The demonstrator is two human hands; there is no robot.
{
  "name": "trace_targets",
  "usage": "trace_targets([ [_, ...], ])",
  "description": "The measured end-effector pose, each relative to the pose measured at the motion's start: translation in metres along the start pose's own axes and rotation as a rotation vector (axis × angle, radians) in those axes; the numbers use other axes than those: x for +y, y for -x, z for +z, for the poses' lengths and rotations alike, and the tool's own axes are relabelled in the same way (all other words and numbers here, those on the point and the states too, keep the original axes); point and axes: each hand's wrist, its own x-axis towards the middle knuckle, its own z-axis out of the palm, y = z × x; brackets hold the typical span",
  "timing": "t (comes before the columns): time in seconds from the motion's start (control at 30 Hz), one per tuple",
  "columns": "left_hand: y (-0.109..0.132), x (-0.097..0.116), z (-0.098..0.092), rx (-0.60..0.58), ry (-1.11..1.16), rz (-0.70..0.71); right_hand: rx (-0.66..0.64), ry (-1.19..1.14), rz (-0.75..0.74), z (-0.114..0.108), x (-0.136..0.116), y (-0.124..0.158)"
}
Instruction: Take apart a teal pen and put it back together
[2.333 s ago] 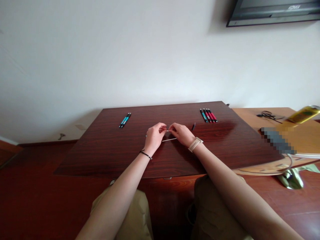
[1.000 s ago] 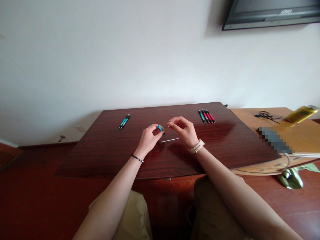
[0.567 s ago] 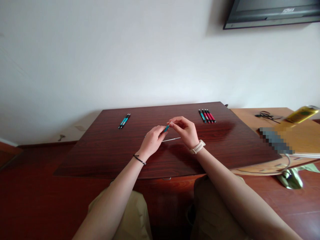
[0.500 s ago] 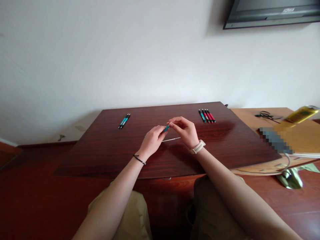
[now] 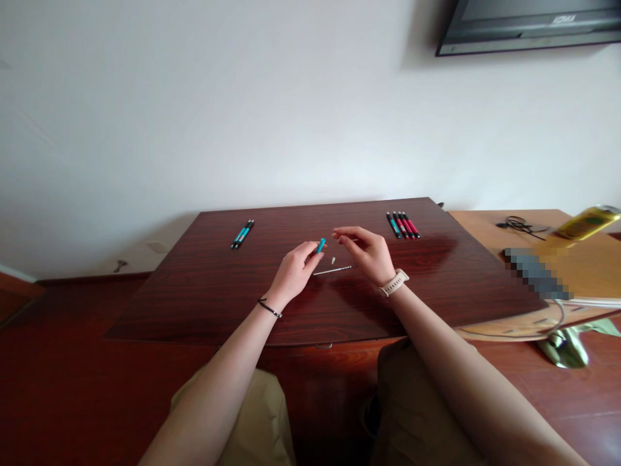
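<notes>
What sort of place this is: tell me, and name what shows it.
Probably a room in a home, possibly a guest room: a television sits high against the pale wall, the reddish floor looks like wood, and pens lie on a dark table.

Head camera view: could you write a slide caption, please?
The left hand holds a turquoise tubular pen barrel, the right hand near it, with a slim white rod on a dark reddish-brown table.

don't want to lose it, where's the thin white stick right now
In the head view, the thin white stick lies on the dark table between the left hand and the right hand, just below the small pale piece.
</notes>
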Motion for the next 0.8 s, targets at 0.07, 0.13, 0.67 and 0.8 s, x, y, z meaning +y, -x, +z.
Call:
trace_targets([
  [0.07,0.0,-0.004,0.0,0.0,-0.015,-0.029,-0.055,0.085,-0.007,0.0,0.007,0.002],
  [0.13,0.0,-0.007,0.0,0.005,-0.032,-0.069,-0.12,0.216,0.002,0.001,0.017,0.003],
  [0.67,0.024,-0.005,-0.029,0.151,-0.068,-0.234,-0.605,0.65,-0.231,0.06,-0.037,0.079],
  [0.8,0.033,-0.011,-0.04,0.15,-0.047,-0.244,-0.528,0.6,-0.166,0.052,-0.029,0.072],
])
